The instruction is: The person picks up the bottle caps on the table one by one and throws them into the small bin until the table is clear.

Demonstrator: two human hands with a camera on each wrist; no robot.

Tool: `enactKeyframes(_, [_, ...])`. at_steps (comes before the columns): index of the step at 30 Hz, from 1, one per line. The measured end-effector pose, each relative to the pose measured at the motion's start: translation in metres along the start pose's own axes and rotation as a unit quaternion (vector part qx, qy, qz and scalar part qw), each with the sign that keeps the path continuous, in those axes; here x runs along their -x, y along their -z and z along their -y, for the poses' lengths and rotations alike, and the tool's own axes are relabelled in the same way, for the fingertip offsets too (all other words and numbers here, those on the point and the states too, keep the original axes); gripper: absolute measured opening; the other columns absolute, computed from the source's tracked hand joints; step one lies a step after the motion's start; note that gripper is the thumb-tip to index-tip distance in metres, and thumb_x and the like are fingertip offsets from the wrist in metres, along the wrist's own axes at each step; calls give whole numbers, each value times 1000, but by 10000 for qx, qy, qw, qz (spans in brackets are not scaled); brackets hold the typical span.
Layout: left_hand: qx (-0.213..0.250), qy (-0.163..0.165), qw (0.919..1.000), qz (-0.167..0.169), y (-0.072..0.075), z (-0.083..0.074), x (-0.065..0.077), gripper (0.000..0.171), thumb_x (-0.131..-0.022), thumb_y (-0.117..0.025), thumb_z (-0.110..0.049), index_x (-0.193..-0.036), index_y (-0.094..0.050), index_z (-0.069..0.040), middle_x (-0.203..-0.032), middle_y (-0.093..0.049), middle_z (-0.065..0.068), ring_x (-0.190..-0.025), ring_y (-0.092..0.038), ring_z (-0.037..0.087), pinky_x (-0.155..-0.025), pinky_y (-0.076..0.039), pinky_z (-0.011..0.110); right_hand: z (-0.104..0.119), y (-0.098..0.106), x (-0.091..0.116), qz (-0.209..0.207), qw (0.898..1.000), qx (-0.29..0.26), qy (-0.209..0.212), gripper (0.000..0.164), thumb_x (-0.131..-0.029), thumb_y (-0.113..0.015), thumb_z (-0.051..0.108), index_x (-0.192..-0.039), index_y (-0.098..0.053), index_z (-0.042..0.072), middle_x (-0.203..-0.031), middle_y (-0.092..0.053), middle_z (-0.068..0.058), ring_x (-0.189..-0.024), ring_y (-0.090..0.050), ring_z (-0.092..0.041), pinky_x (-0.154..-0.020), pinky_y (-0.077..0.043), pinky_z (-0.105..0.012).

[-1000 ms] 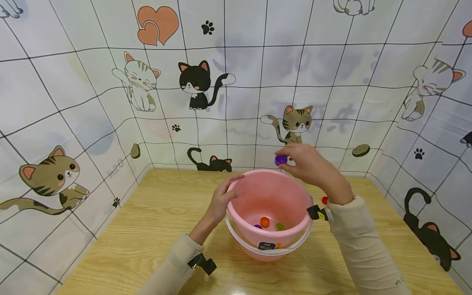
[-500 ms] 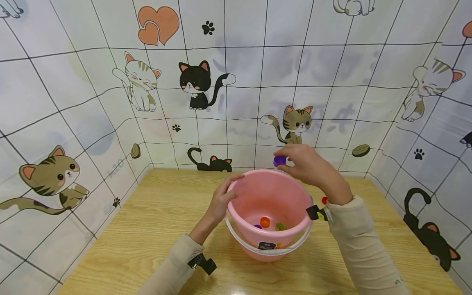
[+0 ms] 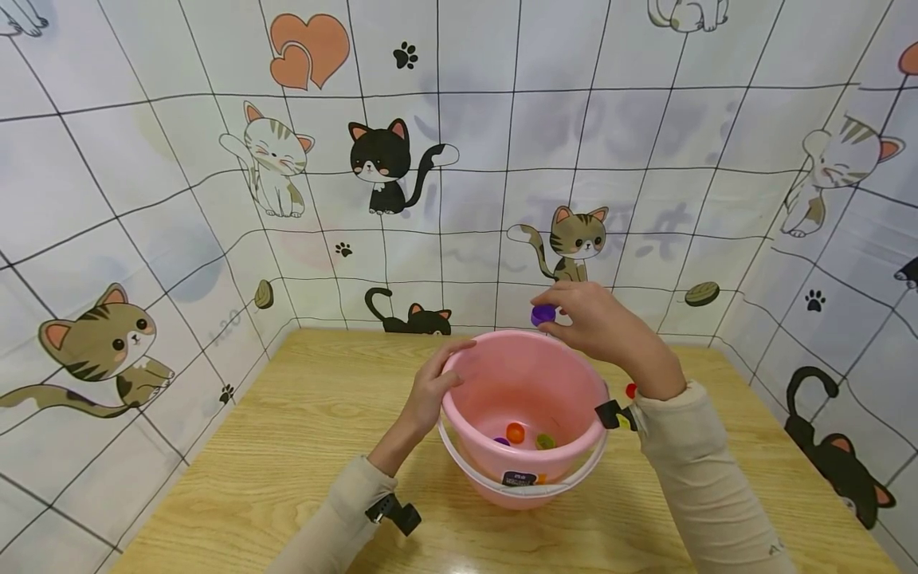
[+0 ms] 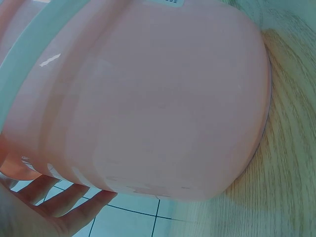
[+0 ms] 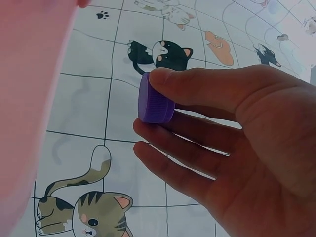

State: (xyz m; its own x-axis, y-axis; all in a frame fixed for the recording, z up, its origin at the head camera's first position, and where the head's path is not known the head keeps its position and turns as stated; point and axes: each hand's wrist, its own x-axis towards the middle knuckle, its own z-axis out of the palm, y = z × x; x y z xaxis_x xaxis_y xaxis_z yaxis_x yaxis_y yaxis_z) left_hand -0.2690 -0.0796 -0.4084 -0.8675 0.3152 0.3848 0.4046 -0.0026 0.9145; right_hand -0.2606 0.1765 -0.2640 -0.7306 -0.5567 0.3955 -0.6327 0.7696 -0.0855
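Observation:
A pink bucket (image 3: 495, 470) with a white handle stands on the table, its mouth tipped toward the head camera. My left hand (image 3: 430, 383) grips its left rim, thumb inside and fingers along the outer wall, as the left wrist view shows. Above the far right rim, my right hand (image 3: 598, 323) pinches a purple bottle cap (image 5: 157, 101) between thumb and fingers. On the bucket floor lie an orange cap (image 3: 515, 433), a green cap (image 3: 545, 441) and a purple piece (image 3: 501, 440), partly hidden by the near wall.
A small red object (image 3: 631, 391) shows on the table to the right of the bucket, partly behind the right wrist. The wooden table (image 3: 287, 446) meets a cat-patterned cloth wall (image 3: 473, 239) at the back and sides.
My right hand has shifted very slightly to the left with the purple bottle cap. The left hand and bucket stay in place.

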Motion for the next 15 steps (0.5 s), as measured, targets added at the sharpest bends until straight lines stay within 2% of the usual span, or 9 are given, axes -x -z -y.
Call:
enactKeyframes(9, [-54, -13, 10000, -7, 0, 1, 0, 53, -83, -44, -8, -134, -54, -18, -137, -53, 4, -113, -57, 34, -85, -52, 58, 3, 0, 0, 145, 9999, -75, -54, 34, -83, -73, 18, -113, -69, 4, -103, -71, -6, -94, -63, -21, -84, -54, -41])
enactKeyframes(15, [41, 17, 10000, 24, 1, 0, 0, 53, -84, -45, -5, -135, -53, -16, -138, -52, 9, -115, -56, 37, -86, -50, 60, 3, 0, 0, 125, 9999, -84, -5, 33, -82, -74, 18, -111, -69, 4, -101, -71, -6, -93, -64, -21, -85, -53, -42])
